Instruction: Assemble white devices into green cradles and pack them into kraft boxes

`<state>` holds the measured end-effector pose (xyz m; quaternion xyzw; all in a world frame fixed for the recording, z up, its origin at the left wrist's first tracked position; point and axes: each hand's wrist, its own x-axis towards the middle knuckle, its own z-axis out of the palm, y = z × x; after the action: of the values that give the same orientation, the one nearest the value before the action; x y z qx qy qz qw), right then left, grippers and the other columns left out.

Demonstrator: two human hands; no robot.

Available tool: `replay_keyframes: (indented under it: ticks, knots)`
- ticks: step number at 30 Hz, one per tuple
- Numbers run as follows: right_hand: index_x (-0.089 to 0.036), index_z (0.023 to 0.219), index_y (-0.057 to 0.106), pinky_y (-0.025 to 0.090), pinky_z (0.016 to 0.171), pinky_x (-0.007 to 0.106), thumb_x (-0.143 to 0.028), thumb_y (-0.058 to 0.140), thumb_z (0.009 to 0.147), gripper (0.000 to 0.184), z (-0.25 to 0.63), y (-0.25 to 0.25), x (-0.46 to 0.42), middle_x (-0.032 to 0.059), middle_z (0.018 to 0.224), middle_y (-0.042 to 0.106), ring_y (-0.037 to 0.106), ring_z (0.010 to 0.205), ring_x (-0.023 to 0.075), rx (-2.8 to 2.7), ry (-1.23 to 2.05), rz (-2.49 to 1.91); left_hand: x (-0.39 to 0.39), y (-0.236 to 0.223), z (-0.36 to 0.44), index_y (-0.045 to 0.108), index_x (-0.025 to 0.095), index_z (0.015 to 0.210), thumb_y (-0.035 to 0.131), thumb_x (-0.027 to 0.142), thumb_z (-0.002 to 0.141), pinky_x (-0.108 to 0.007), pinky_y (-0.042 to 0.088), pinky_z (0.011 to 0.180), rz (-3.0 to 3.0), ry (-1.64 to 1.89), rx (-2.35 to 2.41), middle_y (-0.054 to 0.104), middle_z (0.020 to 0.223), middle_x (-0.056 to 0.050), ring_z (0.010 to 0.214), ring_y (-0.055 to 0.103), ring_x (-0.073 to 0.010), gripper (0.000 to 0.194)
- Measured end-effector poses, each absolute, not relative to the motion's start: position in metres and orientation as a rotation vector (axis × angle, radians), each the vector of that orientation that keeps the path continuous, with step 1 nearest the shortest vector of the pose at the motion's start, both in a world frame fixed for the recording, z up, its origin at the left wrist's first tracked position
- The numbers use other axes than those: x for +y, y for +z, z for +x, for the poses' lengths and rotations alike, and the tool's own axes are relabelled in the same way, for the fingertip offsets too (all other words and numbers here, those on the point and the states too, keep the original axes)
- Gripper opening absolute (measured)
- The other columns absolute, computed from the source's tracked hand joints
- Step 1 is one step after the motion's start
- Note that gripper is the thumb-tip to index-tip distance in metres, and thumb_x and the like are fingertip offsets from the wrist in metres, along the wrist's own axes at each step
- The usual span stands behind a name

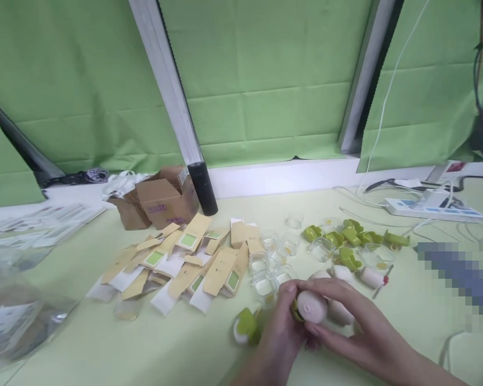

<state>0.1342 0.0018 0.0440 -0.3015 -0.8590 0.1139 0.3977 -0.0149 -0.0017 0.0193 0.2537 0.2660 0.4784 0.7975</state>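
In front of me, a white spool [312,307] with a small hole in its end is held between both hands. My left hand [279,324] is closed around a green plastic holder [295,311], mostly hidden behind the spool. My right hand [356,321] grips the spool between thumb and fingers. More white spools lie just behind my right hand, one spool [372,277] having a thin rod with a red piece at its end. Left of my left hand is a green holder with a white part [246,326].
Clear plastic cases [264,284] and green plastic pieces [349,258] lie behind my hands. Tan and white cartons [189,268] are piled left of centre. Farther back are a brown cardboard box [167,198], a black cylinder [203,188] and a white power strip [434,209] with cables.
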Motion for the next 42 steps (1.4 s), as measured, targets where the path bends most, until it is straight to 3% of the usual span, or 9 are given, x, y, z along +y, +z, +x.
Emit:
replay_keyframes:
  ticks: [3, 5, 8, 17, 20, 24, 31, 42]
  knots:
    - [-0.026, 0.123, 0.047, 0.050, 0.087, 0.030, -0.015, 0.061, 0.083, 0.044, 0.133, 0.044, 0.002, 0.0051, 0.113, 0.065, 0.060, 0.103, 0.0191, -2.188, 0.230, -0.743, -0.003, 0.024, -0.014, 0.057, 0.019, 0.087, 0.061, 0.042, 0.078, -0.023, 0.041, 0.073, 0.443, 1.095, 0.526, 0.061, 0.085, 0.000, 0.085, 0.056, -0.0145, 0.025]
    - [-0.024, 0.123, 0.049, 0.050, 0.087, 0.032, -0.015, 0.061, 0.082, 0.044, 0.134, 0.045, 0.001, 0.0065, 0.113, 0.064, 0.060, 0.104, 0.0204, -2.185, 0.206, -0.728, -0.005, 0.028, -0.012, 0.061, 0.017, 0.090, 0.060, 0.038, 0.080, -0.027, 0.037, 0.089, 0.425, 1.102, 0.460, 0.063, 0.098, -0.004, 0.103, 0.053, -0.0182, 0.023]
    - [-0.024, 0.125, 0.048, 0.051, 0.085, 0.032, -0.016, 0.061, 0.082, 0.046, 0.134, 0.043, 0.000, 0.0074, 0.112, 0.064, 0.060, 0.103, 0.0209, -2.158, 0.205, -0.710, -0.006, 0.031, -0.010, 0.064, 0.015, 0.099, 0.056, 0.036, 0.082, -0.030, 0.032, 0.097, 0.445, 1.036, 0.394, 0.063, 0.107, -0.007, 0.112, 0.049, -0.0216, 0.029]
    - [-0.022, 0.127, 0.047, 0.051, 0.080, 0.035, -0.011, 0.057, 0.082, 0.048, 0.132, 0.043, 0.002, 0.0094, 0.108, 0.063, 0.060, 0.099, 0.0215, -2.198, 0.134, -0.701, -0.008, 0.029, -0.012, 0.065, 0.015, 0.092, 0.064, 0.029, 0.075, -0.027, 0.037, 0.083, 0.322, 1.067, 0.369, 0.063, 0.104, -0.006, 0.098, 0.053, -0.0190, 0.022]
    - [-0.023, 0.127, 0.048, 0.051, 0.080, 0.036, -0.008, 0.057, 0.080, 0.050, 0.129, 0.041, 0.001, 0.0098, 0.109, 0.062, 0.059, 0.100, 0.0224, -2.209, 0.119, -0.709, -0.008, 0.029, -0.012, 0.063, 0.017, 0.086, 0.064, 0.024, 0.072, -0.025, 0.037, 0.075, 0.262, 1.059, 0.405, 0.062, 0.094, -0.003, 0.085, 0.053, -0.0153, 0.017]
    - [-0.020, 0.119, 0.052, 0.052, 0.075, 0.035, -0.003, 0.056, 0.076, 0.047, 0.123, 0.039, -0.003, 0.0105, 0.104, 0.061, 0.060, 0.096, 0.0222, -2.186, 0.081, -0.685, -0.009, 0.026, -0.013, 0.062, 0.015, 0.083, 0.063, 0.033, 0.072, -0.025, 0.035, 0.065, 0.247, 1.003, 0.416, 0.058, 0.078, -0.002, 0.071, 0.050, -0.0136, 0.021]
    - [-0.018, 0.119, 0.051, 0.052, 0.071, 0.036, -0.001, 0.052, 0.076, 0.047, 0.122, 0.039, -0.005, 0.0113, 0.100, 0.057, 0.057, 0.091, 0.0214, -2.251, 0.044, -0.679, -0.009, 0.023, -0.015, 0.061, 0.013, 0.088, 0.067, 0.033, 0.067, -0.028, 0.035, 0.070, 0.218, 0.961, 0.397, 0.060, 0.080, -0.004, 0.077, 0.053, -0.0166, 0.030]
    - [-0.019, 0.118, 0.053, 0.050, 0.070, 0.034, -0.001, 0.051, 0.077, 0.045, 0.122, 0.039, -0.008, 0.0105, 0.099, 0.056, 0.055, 0.088, 0.0208, -2.241, 0.049, -0.717, -0.009, 0.023, -0.016, 0.063, 0.011, 0.086, 0.060, 0.027, 0.074, -0.026, 0.036, 0.070, 0.216, 0.947, 0.318, 0.061, 0.083, -0.007, 0.078, 0.055, -0.0161, 0.020]
